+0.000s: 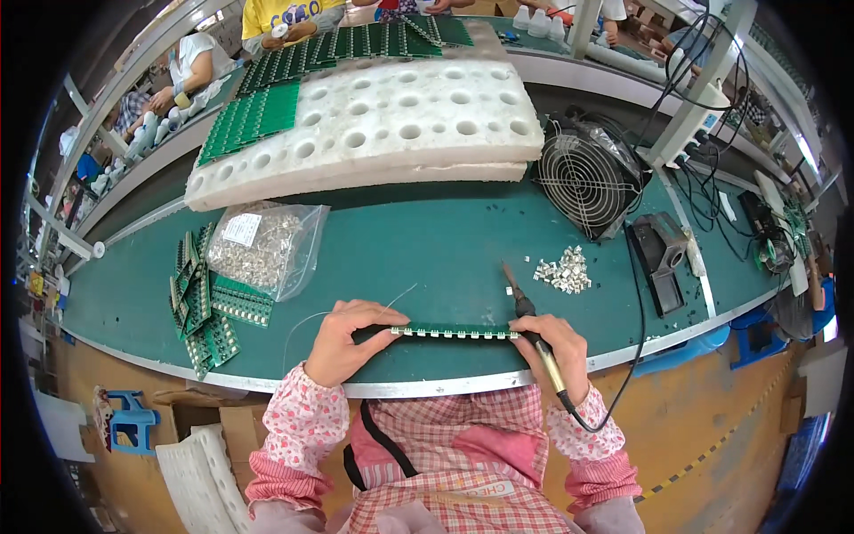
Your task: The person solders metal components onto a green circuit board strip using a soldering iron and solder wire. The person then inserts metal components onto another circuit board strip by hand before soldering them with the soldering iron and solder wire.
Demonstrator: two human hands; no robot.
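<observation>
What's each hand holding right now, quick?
Left hand: closed, holding the green circuit board by its left end.
Right hand: closed, holding its right end and a soldering iron.

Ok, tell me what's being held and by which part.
The left hand holds the green circuit board by its left end; the right hand holds its right end, plus the soldering iron by its handle.

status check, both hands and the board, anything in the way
Left hand grips left end of board. Right hand at its right end, holding iron. Parts pile beyond, apart from board.
</observation>
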